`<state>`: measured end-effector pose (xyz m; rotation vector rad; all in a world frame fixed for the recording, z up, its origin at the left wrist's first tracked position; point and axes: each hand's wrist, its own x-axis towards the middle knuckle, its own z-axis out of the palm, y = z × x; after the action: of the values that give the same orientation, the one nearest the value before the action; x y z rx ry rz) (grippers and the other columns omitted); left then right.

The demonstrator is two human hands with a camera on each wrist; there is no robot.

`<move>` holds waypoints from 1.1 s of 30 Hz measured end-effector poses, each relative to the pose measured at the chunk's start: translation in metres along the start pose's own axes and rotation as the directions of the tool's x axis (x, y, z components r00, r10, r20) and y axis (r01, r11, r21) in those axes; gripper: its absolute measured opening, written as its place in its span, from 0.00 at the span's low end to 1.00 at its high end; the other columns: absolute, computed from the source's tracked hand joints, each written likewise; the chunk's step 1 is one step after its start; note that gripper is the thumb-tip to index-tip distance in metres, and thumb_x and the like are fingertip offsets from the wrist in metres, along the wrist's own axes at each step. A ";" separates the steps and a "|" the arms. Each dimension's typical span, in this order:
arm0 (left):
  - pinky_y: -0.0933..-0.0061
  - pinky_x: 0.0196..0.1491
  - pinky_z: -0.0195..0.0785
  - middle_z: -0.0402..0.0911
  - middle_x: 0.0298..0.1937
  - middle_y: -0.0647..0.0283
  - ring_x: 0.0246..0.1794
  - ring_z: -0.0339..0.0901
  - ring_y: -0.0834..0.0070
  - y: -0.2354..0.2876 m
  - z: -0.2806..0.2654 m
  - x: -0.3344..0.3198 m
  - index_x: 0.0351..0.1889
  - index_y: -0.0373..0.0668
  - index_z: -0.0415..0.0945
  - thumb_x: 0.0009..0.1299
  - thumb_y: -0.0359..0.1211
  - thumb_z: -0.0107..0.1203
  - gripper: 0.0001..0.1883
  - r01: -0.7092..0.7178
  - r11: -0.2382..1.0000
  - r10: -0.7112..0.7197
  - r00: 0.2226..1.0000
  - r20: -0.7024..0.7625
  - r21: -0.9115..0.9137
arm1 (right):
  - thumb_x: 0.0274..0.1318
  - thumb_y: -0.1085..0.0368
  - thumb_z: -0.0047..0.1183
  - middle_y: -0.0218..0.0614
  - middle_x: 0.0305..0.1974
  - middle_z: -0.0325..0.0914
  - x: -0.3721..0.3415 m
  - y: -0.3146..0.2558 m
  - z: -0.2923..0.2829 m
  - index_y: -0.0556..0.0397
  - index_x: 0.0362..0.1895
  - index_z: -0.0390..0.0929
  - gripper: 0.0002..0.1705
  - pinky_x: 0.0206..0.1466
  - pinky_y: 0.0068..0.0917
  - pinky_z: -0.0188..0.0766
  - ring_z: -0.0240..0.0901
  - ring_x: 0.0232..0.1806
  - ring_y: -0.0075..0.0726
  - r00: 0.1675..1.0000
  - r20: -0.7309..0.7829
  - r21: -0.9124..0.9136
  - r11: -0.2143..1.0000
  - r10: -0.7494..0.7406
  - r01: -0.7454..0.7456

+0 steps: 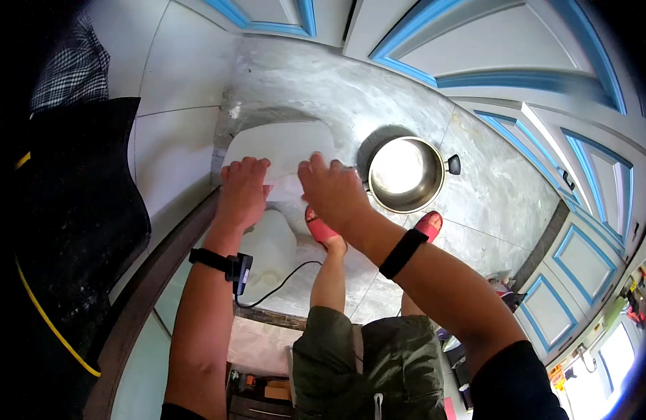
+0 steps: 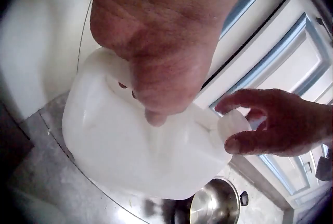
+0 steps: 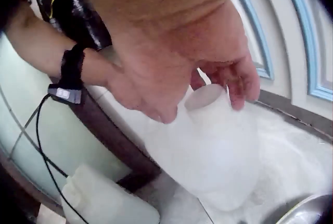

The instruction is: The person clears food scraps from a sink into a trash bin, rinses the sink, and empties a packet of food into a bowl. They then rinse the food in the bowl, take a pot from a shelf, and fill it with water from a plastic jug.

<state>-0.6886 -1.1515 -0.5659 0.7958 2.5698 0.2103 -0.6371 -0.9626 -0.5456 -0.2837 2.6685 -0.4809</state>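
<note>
A large white translucent plastic jug is held tilted over the floor. My left hand grips the jug's handle, fingers wrapped around it in the left wrist view. At the jug's other end, the thumb and fingers of my right hand lie on opposite sides of its short round neck. In the right wrist view the neck's pale oval end faces up between them; I cannot tell whether it is capped. A metal pot with black handles stands on the floor to the right of the jug.
A second white jug stands on the grey floor below my left wrist. White cabinet doors with blue trim line the far and right sides. Pink sandals are on my feet. A black cable hangs from the left wrist camera.
</note>
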 end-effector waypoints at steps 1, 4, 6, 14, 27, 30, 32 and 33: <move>0.59 0.53 0.55 0.72 0.44 0.62 0.48 0.68 0.62 -0.001 -0.001 0.000 0.50 0.47 0.69 0.58 0.32 0.60 0.21 0.002 1.000 -0.002 1.000 0.003 0.004 | 0.50 0.62 0.50 0.36 0.39 0.69 0.003 0.000 -0.004 0.47 0.38 0.76 0.10 0.41 0.42 0.71 0.67 0.48 0.42 0.981 0.156 0.056 0.991 0.111 -0.121; 0.60 0.53 0.57 0.73 0.43 0.61 0.47 0.69 0.61 -0.004 -0.005 0.003 0.49 0.45 0.70 0.59 0.36 0.61 0.21 -0.022 1.000 0.020 0.998 0.067 0.018 | 0.50 0.62 0.50 0.37 0.40 0.69 -0.005 0.006 -0.010 0.47 0.38 0.76 0.10 0.38 0.36 0.72 0.68 0.45 0.42 0.964 0.005 -0.051 0.963 -0.266 0.266; 0.57 0.53 0.59 0.74 0.46 0.55 0.48 0.70 0.56 -0.011 -0.013 0.007 0.52 0.41 0.69 0.61 0.40 0.59 0.23 -0.037 0.999 0.042 0.976 0.211 -0.029 | 0.48 0.63 0.52 0.34 0.42 0.68 -0.020 0.006 -0.020 0.45 0.42 0.73 0.14 0.39 0.36 0.73 0.68 0.43 0.41 0.954 -0.067 0.021 0.955 -0.293 0.295; 0.49 0.44 0.66 0.78 0.37 0.43 0.41 0.74 0.43 -0.002 -0.026 0.015 0.43 0.36 0.68 0.66 0.51 0.51 0.25 -0.054 0.996 0.084 0.826 0.557 -0.071 | 0.47 0.65 0.53 0.37 0.51 0.68 -0.144 0.030 -0.039 0.44 0.52 0.69 0.23 0.45 0.40 0.74 0.70 0.47 0.44 0.988 0.105 0.361 0.922 0.110 -0.141; 0.51 0.44 0.69 0.80 0.38 0.44 0.39 0.78 0.47 0.146 -0.033 0.019 0.70 0.45 0.48 0.71 0.49 0.42 0.34 -0.012 0.973 -0.118 0.831 0.543 0.230 | 0.44 0.69 0.58 0.37 0.50 0.69 -0.316 0.134 -0.033 0.46 0.51 0.69 0.25 0.52 0.37 0.72 0.71 0.49 0.48 0.834 -0.062 0.611 0.681 0.549 -0.403; 0.52 0.47 0.68 0.80 0.41 0.45 0.42 0.77 0.49 0.196 -0.032 0.035 0.70 0.44 0.49 0.71 0.48 0.43 0.33 -0.096 0.930 -0.147 0.789 0.596 0.355 | 0.44 0.69 0.58 0.38 0.51 0.69 -0.351 0.161 -0.035 0.47 0.51 0.69 0.25 0.52 0.38 0.72 0.71 0.49 0.49 0.795 -0.150 0.641 0.670 0.588 -0.375; 0.52 0.49 0.68 0.79 0.42 0.45 0.44 0.77 0.49 0.216 -0.023 0.046 0.68 0.43 0.51 0.71 0.48 0.43 0.32 -0.099 0.907 -0.175 0.796 0.580 0.409 | 0.44 0.70 0.58 0.40 0.50 0.70 -0.379 0.179 -0.039 0.49 0.50 0.70 0.24 0.53 0.36 0.71 0.70 0.50 0.49 0.762 -0.166 0.659 0.645 0.626 -0.387; 0.52 0.50 0.68 0.79 0.43 0.45 0.45 0.77 0.49 0.226 -0.017 0.052 0.68 0.42 0.53 0.71 0.48 0.43 0.32 -0.101 0.894 -0.187 0.801 0.569 0.436 | 0.44 0.70 0.58 0.40 0.49 0.70 -0.395 0.190 -0.039 0.49 0.50 0.70 0.24 0.53 0.36 0.71 0.70 0.50 0.49 0.747 -0.180 0.665 0.639 0.640 -0.386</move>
<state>-0.6216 -0.9359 -0.5088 0.7913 2.0217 -0.5941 -0.3242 -0.6714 -0.4405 0.8673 2.5995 -1.2350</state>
